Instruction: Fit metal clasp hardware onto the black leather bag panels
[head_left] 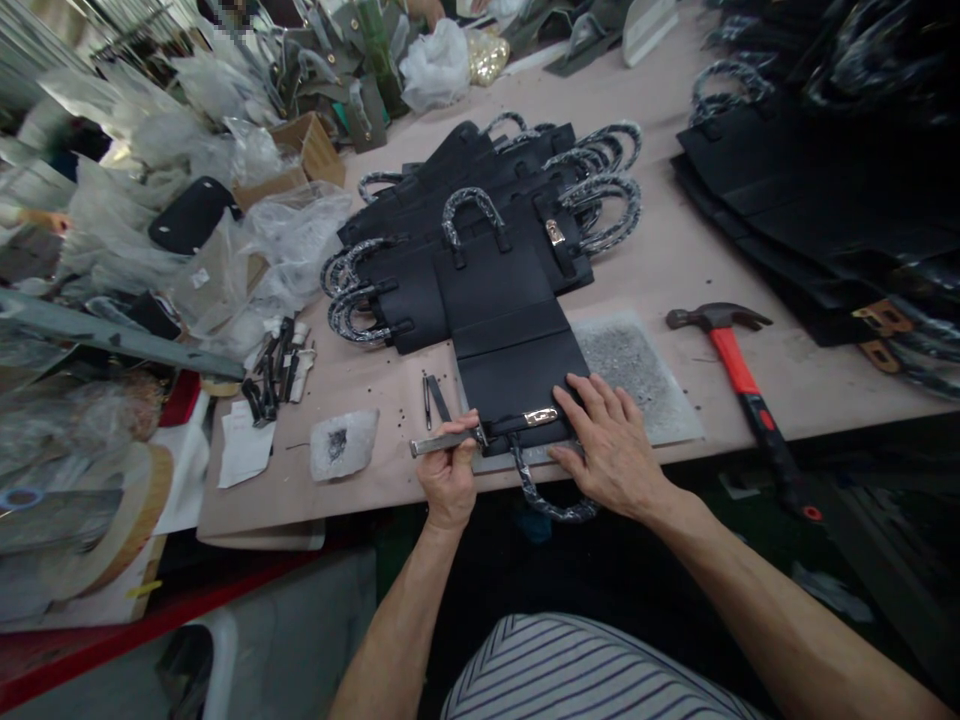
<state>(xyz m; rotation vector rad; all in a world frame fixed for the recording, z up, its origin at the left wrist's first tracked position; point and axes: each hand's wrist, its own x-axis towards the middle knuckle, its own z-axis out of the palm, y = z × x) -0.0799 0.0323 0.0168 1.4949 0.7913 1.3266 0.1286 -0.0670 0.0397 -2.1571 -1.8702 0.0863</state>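
My left hand [448,478] is closed around a narrow silver metal tool [439,443]; its exact kind is unclear. The tool's end meets the left side of a black strap with a gold clasp [540,416]. That strap lies across a black handbag panel [517,365] spread flat at the table's front edge. Fingers spread, my right hand [611,440] rests on the panel's lower right corner. Between my hands, a plastic-wrapped handle [551,500] hangs over the edge. Left of the panel lie slim dark tools [435,398].
A red-handled claw hammer [739,375] lies at the right, beyond a worn grey slab [637,370]. Stacked black bag panels [480,190] sit behind, with another pile [825,200] at far right. A small pale block [343,445] and a tape roll [112,520] are left.
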